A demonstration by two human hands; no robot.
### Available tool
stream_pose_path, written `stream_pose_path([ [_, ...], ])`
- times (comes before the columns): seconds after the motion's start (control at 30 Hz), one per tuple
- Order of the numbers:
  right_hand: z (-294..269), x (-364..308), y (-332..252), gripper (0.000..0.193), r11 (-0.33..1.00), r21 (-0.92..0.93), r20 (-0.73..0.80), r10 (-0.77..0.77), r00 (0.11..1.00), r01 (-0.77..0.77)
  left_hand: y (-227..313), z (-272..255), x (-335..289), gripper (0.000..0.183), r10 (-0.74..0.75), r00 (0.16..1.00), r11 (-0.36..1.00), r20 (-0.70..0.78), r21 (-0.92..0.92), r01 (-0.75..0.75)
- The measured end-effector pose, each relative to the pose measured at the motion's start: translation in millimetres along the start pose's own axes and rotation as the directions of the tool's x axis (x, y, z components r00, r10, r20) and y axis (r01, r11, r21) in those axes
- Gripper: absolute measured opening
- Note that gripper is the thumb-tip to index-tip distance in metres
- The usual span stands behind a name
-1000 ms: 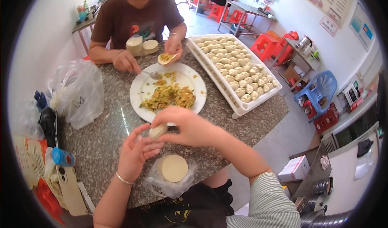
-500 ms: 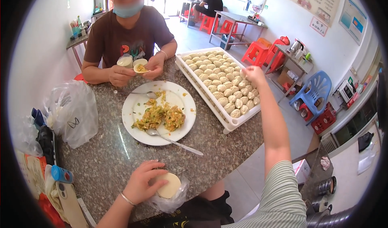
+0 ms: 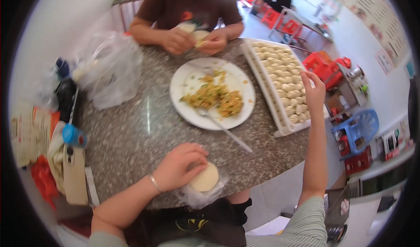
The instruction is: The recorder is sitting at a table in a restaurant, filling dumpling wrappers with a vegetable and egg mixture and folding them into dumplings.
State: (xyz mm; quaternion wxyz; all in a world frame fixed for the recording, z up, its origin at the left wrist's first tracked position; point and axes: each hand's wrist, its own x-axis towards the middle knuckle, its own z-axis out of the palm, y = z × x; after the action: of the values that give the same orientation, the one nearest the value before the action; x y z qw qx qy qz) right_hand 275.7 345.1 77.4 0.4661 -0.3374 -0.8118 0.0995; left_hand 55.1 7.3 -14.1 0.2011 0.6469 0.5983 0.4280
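My left hand rests at the edge of a round, pale dough wrapper, its thumb and fingers curled onto it. The wrapper lies on a clear plastic bag at the table's near edge. Over the right side of a white tray, my right hand has its fingertips drawn together; whatever they may hold is hidden. Pleated dumplings fill the tray in rows. A white plate holds chopped vegetable filling and a metal spoon.
Across the table, a person's hands hold a wrapper with filling. At left are a plastic bag, a phone and a blue-capped container. A blue chair and red stools stand beyond the tray.
The view has tilted down and shifted left. My left fingers have drawn in at the wrapper's edge. My right hand is still at the tray's right side, its arm more bent.
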Motion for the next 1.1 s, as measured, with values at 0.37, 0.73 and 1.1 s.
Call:
stream_pose_path([
  [0.37,21,-149,-143,0.008,0.932,0.352,0.416,-0.243,0.876,0.091,-10,17,-6,0.010,0.221,0.975,0.974,-0.013,-0.056,-0.221],
  [0.73,66,-179,-152,0.012,0.860,0.500,0.293,-0.281,0.914,0.104,2,-4,-7,0.012,0.051,0.998,0.998,0.045,-0.031,-0.050],
  [1.1,53,-191,-145,0.011,0.738,0.661,0.222,-0.369,0.903,0.139,34,7,-14,0.017,-0.108,0.992,0.986,0.069,0.131,0.098],
])
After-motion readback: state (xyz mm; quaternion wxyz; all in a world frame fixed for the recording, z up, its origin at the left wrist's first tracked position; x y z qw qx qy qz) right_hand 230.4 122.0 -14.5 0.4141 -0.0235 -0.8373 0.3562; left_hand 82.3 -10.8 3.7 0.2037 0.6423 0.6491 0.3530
